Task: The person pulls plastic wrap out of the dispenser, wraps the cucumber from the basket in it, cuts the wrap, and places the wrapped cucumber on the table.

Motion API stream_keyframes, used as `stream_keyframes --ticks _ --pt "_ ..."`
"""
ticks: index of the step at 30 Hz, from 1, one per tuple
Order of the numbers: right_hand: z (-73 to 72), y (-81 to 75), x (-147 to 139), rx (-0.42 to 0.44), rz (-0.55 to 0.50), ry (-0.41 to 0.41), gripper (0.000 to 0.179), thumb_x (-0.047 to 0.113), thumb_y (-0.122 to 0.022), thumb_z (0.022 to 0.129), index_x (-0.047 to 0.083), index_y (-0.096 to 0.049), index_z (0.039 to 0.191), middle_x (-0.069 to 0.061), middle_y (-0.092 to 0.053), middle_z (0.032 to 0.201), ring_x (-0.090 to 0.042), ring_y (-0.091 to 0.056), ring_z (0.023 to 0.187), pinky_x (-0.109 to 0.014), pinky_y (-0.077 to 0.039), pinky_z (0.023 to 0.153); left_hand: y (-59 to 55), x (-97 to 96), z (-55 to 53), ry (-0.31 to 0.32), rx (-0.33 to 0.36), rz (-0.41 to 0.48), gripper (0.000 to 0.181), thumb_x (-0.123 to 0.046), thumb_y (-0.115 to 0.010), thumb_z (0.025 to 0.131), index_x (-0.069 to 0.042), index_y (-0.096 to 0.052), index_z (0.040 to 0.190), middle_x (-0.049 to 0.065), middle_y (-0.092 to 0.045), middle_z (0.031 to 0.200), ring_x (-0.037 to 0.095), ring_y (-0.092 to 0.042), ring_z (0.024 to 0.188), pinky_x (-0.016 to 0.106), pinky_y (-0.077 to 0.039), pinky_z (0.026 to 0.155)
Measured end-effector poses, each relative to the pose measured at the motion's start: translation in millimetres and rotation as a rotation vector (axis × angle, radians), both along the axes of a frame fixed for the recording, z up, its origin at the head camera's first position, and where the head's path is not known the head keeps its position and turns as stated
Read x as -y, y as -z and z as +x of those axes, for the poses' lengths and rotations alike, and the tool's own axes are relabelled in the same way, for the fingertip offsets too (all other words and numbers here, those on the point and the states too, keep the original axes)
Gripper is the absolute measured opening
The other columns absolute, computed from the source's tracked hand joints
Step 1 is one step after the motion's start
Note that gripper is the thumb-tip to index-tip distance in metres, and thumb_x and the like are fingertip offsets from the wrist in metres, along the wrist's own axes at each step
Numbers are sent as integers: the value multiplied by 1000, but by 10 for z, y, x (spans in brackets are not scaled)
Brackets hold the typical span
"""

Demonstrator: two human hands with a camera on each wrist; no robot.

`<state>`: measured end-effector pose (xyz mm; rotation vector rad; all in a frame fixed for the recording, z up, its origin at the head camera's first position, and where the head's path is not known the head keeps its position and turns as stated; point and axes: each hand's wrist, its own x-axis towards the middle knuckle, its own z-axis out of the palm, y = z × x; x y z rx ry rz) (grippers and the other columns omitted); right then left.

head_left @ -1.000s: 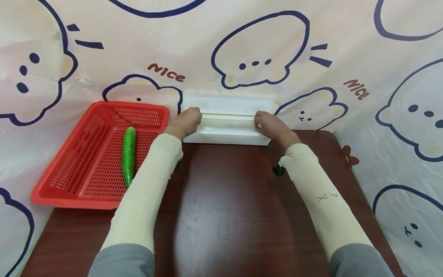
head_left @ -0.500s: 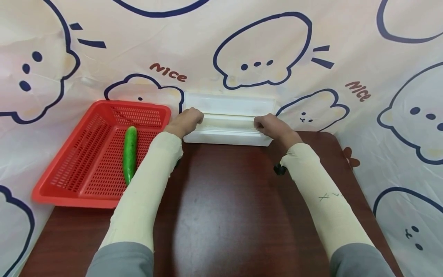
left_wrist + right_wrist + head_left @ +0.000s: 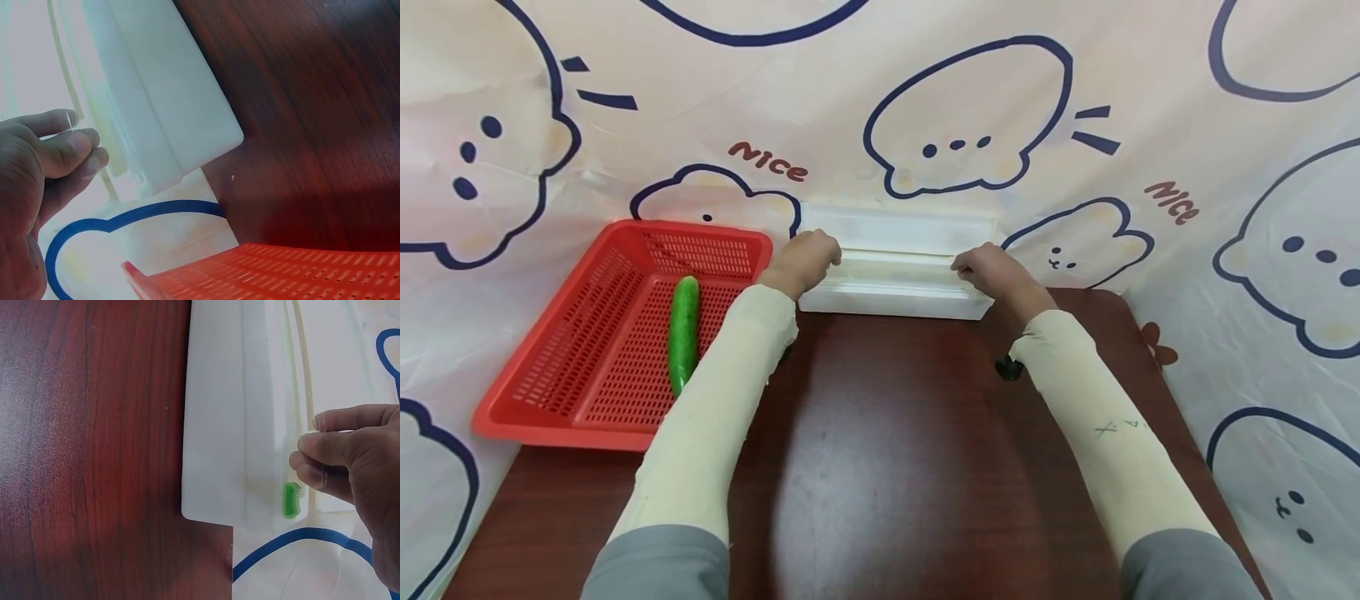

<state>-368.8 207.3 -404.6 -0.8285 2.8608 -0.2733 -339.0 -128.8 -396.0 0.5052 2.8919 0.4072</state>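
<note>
A long white cling film dispenser (image 3: 895, 302) stands against the back wall, its lid (image 3: 898, 227) raised behind it. My left hand (image 3: 805, 260) is over its left end; in the left wrist view, thumb and fingers pinch the edge of thin clear cling film (image 3: 69, 120). Over the right end, my right hand (image 3: 996, 271) pinches the film too, thumb against fingertips in the right wrist view. A green slide cutter (image 3: 291, 500) sits on the dispenser just below those fingertips. The film is so transparent that most of its outline is lost against the white box.
To the left is a red perforated plastic basket (image 3: 561, 433) with one green cucumber (image 3: 683, 333) in it, partly covered by my left forearm. Dark wooden tabletop (image 3: 880, 450) extends in front of the dispenser. A cartoon-printed sheet (image 3: 820, 100) hangs close behind and along the sides.
My right fingers have shifted slightly at the dispenser's right end and now pinch with the tips. The left hand stays nearly in place, and the head view has tilted a little.
</note>
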Motion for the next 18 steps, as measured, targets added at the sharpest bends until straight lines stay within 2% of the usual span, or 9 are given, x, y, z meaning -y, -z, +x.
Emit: stream_keyframes --ticks 7,18 --pt "22 -53 -5 0 11 16 25 3 -60 100 3 -74 121 -15 -74 122 -29 -70 111 -44 -56 96 -44 2 13 11 -58 -5 39 10 -57 95 -6 -72 127 18 -70 128 31 -67 114 47 -53 103" --pt "87 -159 -38 8 1 3 23 4 -62 100 2 -75 118 -15 -75 118 -28 -70 107 -43 -57 91 -36 81 41 66 -76 34 39 11 -61 93 -5 -72 127 16 -74 119 30 -71 107 45 -57 99"
